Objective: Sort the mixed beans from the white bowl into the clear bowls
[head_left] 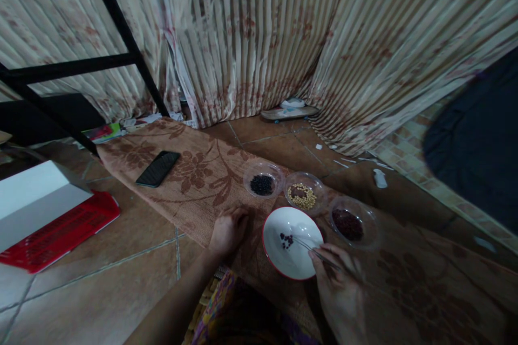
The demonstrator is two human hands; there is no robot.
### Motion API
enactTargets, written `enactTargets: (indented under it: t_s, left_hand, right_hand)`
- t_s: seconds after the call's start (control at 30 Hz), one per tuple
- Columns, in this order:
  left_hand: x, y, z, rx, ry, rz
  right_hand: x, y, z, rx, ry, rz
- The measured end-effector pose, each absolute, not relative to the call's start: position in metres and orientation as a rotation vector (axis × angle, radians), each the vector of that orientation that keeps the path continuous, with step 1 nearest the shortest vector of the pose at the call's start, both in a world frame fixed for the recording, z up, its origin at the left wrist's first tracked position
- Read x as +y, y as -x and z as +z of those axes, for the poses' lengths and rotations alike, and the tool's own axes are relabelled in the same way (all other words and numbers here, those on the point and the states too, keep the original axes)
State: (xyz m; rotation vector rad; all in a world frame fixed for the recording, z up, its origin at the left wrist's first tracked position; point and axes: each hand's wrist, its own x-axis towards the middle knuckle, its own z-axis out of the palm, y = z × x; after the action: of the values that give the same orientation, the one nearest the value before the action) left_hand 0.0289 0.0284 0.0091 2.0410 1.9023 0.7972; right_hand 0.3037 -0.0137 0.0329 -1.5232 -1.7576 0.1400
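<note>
My right hand (338, 277) grips slim metal tweezers (304, 243), their tips inside a white bowl (275, 256) with a red rim. Near the tips, a small cluster of dark beans (286, 240) lies on the bowl's bottom. My left hand (230, 230) rests on the cloth left of the bowl, its fingers curled in and nothing visible in them. Beyond the bowl stand three clear plastic dishes: one with black beans (261, 185), one with yellow beans (303, 197), and, to the right, one with dark red beans (347, 225).
A patterned brown cloth (194, 205) covers the long narrow surface. A black phone (158, 168) lies on it at the left. A white and red box (44, 215) sits on the tiled floor. Striped curtains (251, 27) hang behind, with a skateboard (289, 112) at their foot.
</note>
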Motion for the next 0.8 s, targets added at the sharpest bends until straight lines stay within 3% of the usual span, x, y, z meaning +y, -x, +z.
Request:
enactTargets:
  t_s: [0.3,0.47,0.63,0.8]
  left_hand:
    - [0.029,-0.028,0.008,1.937,-2.036,0.774]
    - [0.029,-0.027,0.007,1.928,-2.037,0.795]
    - [0.030,-0.025,0.003,1.918,-2.042,0.819]
    - [0.031,-0.025,0.003,1.889,-2.033,0.823]
  right_hand:
    - [-0.010,-0.310,0.024,-1.799,1.486,0.087]
    - [-0.010,-0.322,0.045,-1.744,1.510,0.068]
    - [0.003,-0.355,0.082,-1.506,1.591,-0.147]
    - [0.013,-0.396,0.080,-1.522,1.635,-0.320]
